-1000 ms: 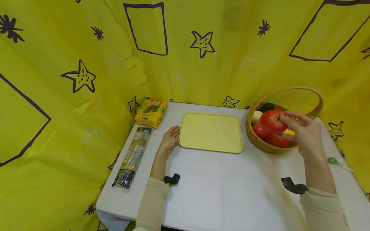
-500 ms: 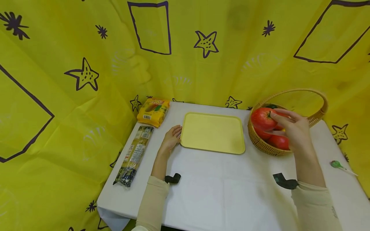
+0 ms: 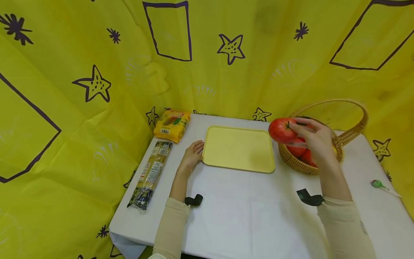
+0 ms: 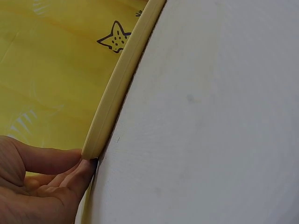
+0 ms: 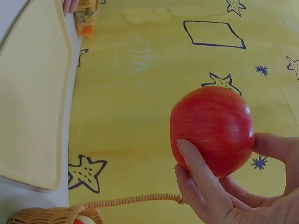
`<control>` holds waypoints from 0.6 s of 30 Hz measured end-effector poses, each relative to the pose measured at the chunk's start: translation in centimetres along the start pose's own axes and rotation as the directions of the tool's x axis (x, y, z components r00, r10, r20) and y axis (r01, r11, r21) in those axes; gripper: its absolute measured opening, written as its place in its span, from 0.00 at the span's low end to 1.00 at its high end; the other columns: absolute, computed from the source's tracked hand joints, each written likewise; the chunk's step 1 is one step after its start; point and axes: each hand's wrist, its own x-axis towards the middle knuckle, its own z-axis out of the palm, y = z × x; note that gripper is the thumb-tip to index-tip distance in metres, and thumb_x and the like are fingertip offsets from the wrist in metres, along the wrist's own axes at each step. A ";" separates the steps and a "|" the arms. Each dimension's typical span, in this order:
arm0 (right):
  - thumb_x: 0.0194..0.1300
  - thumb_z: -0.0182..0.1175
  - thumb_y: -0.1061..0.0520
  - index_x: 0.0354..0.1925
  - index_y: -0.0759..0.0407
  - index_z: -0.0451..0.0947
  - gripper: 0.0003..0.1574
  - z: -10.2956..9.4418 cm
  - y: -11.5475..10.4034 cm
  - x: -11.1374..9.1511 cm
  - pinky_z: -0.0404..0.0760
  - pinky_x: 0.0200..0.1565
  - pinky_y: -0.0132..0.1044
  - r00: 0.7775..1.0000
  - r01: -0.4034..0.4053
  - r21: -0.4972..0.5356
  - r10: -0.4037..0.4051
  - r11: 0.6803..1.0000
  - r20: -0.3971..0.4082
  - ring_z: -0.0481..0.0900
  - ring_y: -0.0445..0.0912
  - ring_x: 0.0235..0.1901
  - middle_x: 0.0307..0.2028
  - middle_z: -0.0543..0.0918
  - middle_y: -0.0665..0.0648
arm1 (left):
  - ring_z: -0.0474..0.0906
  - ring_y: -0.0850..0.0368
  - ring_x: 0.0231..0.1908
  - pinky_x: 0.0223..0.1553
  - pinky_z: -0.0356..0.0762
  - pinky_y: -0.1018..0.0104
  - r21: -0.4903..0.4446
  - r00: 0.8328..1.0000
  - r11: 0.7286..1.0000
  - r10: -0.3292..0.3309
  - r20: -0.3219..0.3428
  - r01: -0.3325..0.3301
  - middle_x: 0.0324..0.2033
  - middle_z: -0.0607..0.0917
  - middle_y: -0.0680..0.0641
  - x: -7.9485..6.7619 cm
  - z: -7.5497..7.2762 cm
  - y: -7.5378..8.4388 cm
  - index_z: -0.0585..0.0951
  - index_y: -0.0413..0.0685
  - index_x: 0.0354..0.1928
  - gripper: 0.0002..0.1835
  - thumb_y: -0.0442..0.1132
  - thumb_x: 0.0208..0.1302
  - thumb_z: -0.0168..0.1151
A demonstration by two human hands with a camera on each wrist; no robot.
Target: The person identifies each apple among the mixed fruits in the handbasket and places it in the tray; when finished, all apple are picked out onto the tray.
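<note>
My right hand (image 3: 318, 142) grips a red apple (image 3: 279, 130) with a short stem, held up between the yellow tray and the wicker basket. In the right wrist view, thumb and fingers wrap the lower part of the apple (image 5: 212, 128). The pale yellow tray (image 3: 239, 149) lies flat on the white table. At its left edge rests my left hand (image 3: 191, 155). The left wrist view shows thumb and fingertips pinching the tray's rim (image 4: 122, 79). More red fruit (image 3: 307, 158) sits in the wicker basket (image 3: 294, 166), partly hidden by my right hand.
To the left lie a yellow printed bag (image 3: 171, 126) and a long clear-wrapped package (image 3: 151, 174). A green lollipop (image 3: 376, 184) is near the table's right edge. The basket's tall handle (image 3: 355, 133) arches behind my right hand. Yellow patterned cloth (image 3: 207, 72) hangs behind the table.
My right hand has moved left with the apple, from above the basket to its left rim near the tray. The left hand and tray stay put.
</note>
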 end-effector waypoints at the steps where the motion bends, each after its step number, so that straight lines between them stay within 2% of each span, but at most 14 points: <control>1: 0.64 0.74 0.56 0.47 0.51 0.87 0.13 0.2 0.0 0.1 0.88 0.29 0.37 1.000 -0.003 -0.021 0.003 1.000 -0.003 0.89 0.39 0.33 0.36 0.90 0.46 | 0.60 0.46 0.77 0.76 0.61 0.58 -0.002 1.000 1.000 0.002 0.001 -0.002 0.76 0.65 0.37 0.0 0.0 0.0 0.61 0.38 0.79 0.45 0.06 0.58 0.44; 5: 0.63 0.76 0.52 0.50 0.51 0.85 0.18 1.0 0.3 0.5 0.89 0.31 0.37 1.000 -0.020 -0.078 0.021 0.997 0.001 0.89 0.39 0.34 0.37 0.90 0.43 | 0.59 0.45 0.78 0.76 0.61 0.57 -0.009 1.000 1.000 0.006 0.003 -0.006 0.76 0.65 0.36 0.1 0.0 -0.1 0.61 0.38 0.79 0.45 0.06 0.58 0.43; 12: 0.65 0.74 0.52 0.59 0.63 0.78 0.29 2.6 0.6 1.4 0.90 0.31 0.40 0.998 -0.042 -0.074 0.045 0.996 0.052 0.91 0.40 0.34 0.38 0.89 0.44 | 0.60 0.45 0.77 0.76 0.61 0.58 -0.006 1.000 1.000 0.002 -0.002 -0.002 0.76 0.66 0.36 0.1 0.0 0.0 0.61 0.37 0.78 0.45 0.06 0.58 0.44; 18: 0.65 0.74 0.50 0.65 0.64 0.75 0.37 4.1 0.9 2.3 0.90 0.35 0.41 0.993 -0.090 -0.117 0.098 0.989 0.068 0.87 0.39 0.41 0.48 0.83 0.49 | 0.61 0.45 0.77 0.76 0.62 0.58 -0.003 1.000 1.000 0.003 -0.007 -0.003 0.76 0.66 0.36 0.1 0.0 0.0 0.62 0.36 0.78 0.45 0.06 0.58 0.44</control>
